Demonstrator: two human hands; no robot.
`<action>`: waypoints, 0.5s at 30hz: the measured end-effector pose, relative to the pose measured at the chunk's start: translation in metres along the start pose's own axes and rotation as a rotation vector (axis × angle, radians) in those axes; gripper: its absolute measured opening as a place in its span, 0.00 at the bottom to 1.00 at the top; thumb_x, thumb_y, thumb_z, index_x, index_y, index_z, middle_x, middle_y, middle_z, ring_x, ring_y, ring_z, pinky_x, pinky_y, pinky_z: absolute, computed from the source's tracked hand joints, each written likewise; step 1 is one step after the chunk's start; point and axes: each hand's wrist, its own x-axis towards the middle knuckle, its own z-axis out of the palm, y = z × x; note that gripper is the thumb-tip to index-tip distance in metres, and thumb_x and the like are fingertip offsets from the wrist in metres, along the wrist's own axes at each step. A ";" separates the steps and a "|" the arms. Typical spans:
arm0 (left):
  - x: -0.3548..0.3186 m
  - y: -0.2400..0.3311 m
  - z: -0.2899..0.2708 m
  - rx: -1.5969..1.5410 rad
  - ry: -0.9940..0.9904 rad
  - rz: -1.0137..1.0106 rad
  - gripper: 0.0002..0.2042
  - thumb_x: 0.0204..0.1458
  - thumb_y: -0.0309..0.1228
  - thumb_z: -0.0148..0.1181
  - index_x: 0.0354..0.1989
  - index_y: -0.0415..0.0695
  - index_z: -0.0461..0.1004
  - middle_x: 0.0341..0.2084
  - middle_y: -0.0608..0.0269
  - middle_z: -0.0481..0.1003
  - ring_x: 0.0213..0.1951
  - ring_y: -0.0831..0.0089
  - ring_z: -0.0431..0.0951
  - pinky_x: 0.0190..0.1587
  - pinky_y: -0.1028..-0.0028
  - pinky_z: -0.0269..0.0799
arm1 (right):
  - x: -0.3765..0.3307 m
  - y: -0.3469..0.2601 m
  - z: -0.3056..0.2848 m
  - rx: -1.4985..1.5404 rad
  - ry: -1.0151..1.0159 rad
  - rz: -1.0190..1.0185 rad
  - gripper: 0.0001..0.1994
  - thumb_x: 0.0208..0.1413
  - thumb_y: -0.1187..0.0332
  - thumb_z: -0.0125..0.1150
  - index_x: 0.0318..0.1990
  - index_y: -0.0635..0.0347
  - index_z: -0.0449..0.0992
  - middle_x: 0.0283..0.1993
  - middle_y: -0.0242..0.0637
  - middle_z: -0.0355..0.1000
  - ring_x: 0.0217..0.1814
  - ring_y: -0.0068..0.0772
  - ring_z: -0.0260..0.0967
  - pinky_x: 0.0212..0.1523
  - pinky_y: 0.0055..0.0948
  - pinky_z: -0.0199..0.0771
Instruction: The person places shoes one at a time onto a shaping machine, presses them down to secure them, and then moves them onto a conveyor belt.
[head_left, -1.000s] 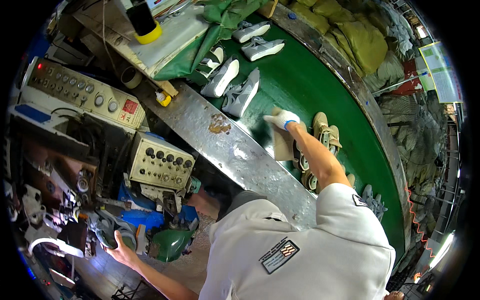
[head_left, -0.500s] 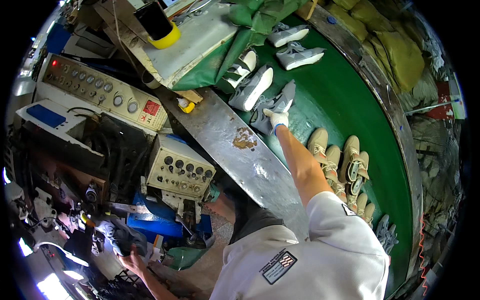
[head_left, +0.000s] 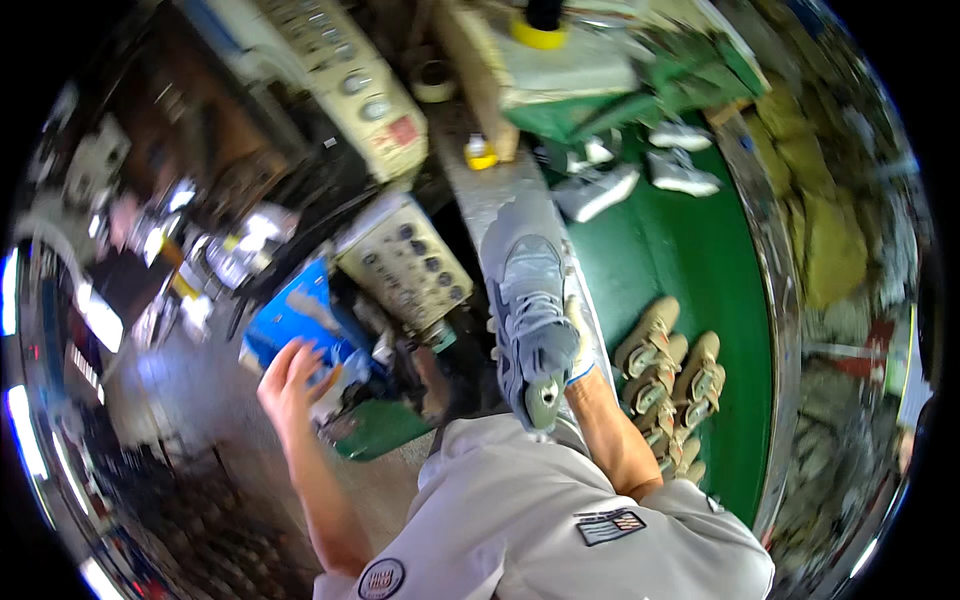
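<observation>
A grey lace-up sneaker [head_left: 532, 315] is held up in front of my body, toe pointing away and collar toward me. A greenish piece with a hole shows at its heel end. My right hand [head_left: 577, 330], in a white glove with a blue cuff, grips it from the right side and is partly hidden behind it. My left hand [head_left: 293, 382] is bare and raised to the left, fingers apart, holding nothing. It is slightly blurred by motion, near a blue machine part [head_left: 300, 310].
Several tan shoes [head_left: 655, 340] and grey-white sneakers [head_left: 683, 172] rest on a green belt [head_left: 720, 260] at the right. A metal ledge [head_left: 478, 195] borders it. Control boxes with dials [head_left: 405, 262] stand left of the ledge. A small yellow container [head_left: 480, 153] sits on the ledge.
My right hand has lifted a grey sneaker off the green belt and brought it toward my body. My left hand has let go of the dark shoe at the left machine. The view has turned.
</observation>
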 end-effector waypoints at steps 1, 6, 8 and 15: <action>0.003 0.010 0.014 -0.002 -0.066 -0.050 0.18 0.62 0.33 0.61 0.56 0.34 0.75 0.44 0.53 0.81 0.46 0.65 0.82 0.48 0.71 0.79 | 0.018 0.024 0.000 0.025 0.039 0.050 0.42 0.60 0.36 0.52 0.69 0.65 0.61 0.62 0.62 0.68 0.59 0.68 0.69 0.59 0.68 0.70; 0.046 0.003 0.005 -0.263 -0.406 0.000 0.22 0.60 0.33 0.62 0.59 0.33 0.73 0.46 0.52 0.79 0.42 0.66 0.83 0.46 0.70 0.79 | 0.094 0.111 0.041 -0.286 0.148 0.167 0.24 0.68 0.56 0.55 0.61 0.68 0.71 0.51 0.49 0.77 0.50 0.42 0.78 0.56 0.44 0.80; 0.056 0.015 -0.020 -0.178 -0.350 -0.050 0.21 0.56 0.27 0.66 0.57 0.34 0.74 0.41 0.58 0.80 0.36 0.71 0.82 0.42 0.72 0.79 | 0.126 0.129 0.047 -0.496 0.049 0.149 0.21 0.67 0.60 0.57 0.60 0.68 0.71 0.52 0.44 0.77 0.50 0.37 0.77 0.54 0.38 0.79; 0.096 -0.015 -0.104 -0.378 0.003 0.004 0.19 0.49 0.16 0.65 0.52 0.31 0.74 0.38 0.53 0.82 0.35 0.68 0.84 0.39 0.69 0.85 | 0.207 0.210 0.076 -0.716 -0.032 0.038 0.21 0.66 0.66 0.59 0.61 0.70 0.71 0.57 0.38 0.73 0.53 0.24 0.72 0.56 0.27 0.73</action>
